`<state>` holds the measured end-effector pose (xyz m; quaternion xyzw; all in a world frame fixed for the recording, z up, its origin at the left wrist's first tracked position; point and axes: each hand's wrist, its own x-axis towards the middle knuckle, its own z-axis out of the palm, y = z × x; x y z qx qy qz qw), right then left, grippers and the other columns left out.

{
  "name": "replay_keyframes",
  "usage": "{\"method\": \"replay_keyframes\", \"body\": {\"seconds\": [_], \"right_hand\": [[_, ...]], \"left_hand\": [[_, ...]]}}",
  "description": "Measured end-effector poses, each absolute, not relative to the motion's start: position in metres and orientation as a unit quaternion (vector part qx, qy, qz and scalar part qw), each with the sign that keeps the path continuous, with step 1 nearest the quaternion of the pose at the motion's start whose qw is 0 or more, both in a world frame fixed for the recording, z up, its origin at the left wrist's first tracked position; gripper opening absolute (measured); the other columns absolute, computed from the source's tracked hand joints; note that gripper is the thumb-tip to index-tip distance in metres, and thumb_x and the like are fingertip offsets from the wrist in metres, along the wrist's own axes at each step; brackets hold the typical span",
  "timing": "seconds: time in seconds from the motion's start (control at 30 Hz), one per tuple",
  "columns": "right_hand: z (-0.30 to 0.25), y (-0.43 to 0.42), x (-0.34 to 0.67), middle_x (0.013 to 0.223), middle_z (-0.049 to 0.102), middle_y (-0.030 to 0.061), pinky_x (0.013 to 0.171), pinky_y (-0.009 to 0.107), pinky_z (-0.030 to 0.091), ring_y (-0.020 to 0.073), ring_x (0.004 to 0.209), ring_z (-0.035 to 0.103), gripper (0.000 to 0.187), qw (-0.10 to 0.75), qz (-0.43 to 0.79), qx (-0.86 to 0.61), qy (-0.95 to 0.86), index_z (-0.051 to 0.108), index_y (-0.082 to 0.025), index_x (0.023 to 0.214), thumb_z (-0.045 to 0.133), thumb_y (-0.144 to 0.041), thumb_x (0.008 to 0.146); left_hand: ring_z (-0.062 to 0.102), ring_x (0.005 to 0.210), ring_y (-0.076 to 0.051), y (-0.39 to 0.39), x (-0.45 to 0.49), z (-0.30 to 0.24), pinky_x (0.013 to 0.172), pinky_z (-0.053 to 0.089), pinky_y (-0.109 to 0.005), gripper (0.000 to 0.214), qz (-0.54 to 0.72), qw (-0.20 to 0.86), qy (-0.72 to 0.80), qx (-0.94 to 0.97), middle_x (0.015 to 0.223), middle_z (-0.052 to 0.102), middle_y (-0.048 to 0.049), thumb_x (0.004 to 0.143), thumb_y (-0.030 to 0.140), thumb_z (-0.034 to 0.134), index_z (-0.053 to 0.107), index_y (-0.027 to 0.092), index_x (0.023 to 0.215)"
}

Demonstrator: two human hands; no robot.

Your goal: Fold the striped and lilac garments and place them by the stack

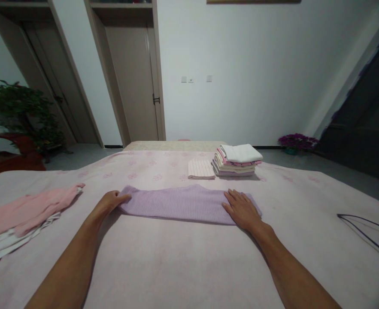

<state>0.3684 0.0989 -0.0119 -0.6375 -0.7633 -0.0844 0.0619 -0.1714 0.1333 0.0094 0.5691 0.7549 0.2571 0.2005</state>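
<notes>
A lilac ribbed garment [179, 204], folded into a long flat strip, lies crosswise in front of me. At its left end, my left hand [113, 201] pinches the edge between thumb and fingers. My right hand [242, 209] rests flat on the right end with its fingers spread. What kind of garment it is cannot be told from its folded shape. Just beyond it lies a folded striped cloth [201, 169]. Beside that cloth stands a stack of folded clothes [237, 161] with a white piece on top.
A pink garment [31, 208] lies loosely over white striped cloth [18, 242] at the left. Thin black cords [366, 234] lie at the right. Everything rests on a pale pink sheet [176, 266]. Beyond are a door [131, 81] and purple flowers [297, 141].
</notes>
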Motion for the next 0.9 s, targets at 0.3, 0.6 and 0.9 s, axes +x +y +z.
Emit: {"method": "replay_keyframes", "body": {"seconds": [0.3,0.6,0.9], "right_hand": [[0.009,0.087,0.336,0.130,0.067,0.0092,0.109,0.040,0.041,0.0238,0.122,0.058,0.039,0.255,-0.022,-0.587,-0.768,0.067,-0.021,0.125,0.045,-0.026,0.093],[0.013,0.062,0.285,0.106,0.073,0.0052,0.093,0.031,0.047,0.0187,0.101,0.064,0.026,0.283,0.133,-0.512,-0.801,0.073,-0.021,0.107,0.055,-0.019,0.089],[0.019,0.052,0.267,0.097,0.069,0.0031,0.087,0.030,0.043,0.0187,0.095,0.057,0.024,0.243,0.104,-0.499,-0.825,0.074,-0.023,0.103,0.057,-0.016,0.088]], "left_hand": [[0.056,0.069,-0.016,0.108,-0.046,0.062,0.062,0.040,-0.026,0.030,0.420,0.161,0.653,0.609,0.072,0.058,0.0022,0.070,0.048,0.065,0.054,0.021,0.079],[0.058,0.078,-0.020,0.074,0.033,0.037,0.064,0.038,-0.029,0.039,0.178,0.278,0.533,0.779,0.091,0.066,-0.0049,0.071,0.051,0.072,0.060,0.022,0.093],[0.058,0.076,-0.020,0.066,0.018,0.046,0.064,0.035,-0.029,0.014,0.130,0.164,0.526,0.824,0.088,0.067,-0.0053,0.075,0.030,0.065,0.064,0.024,0.087]]}}
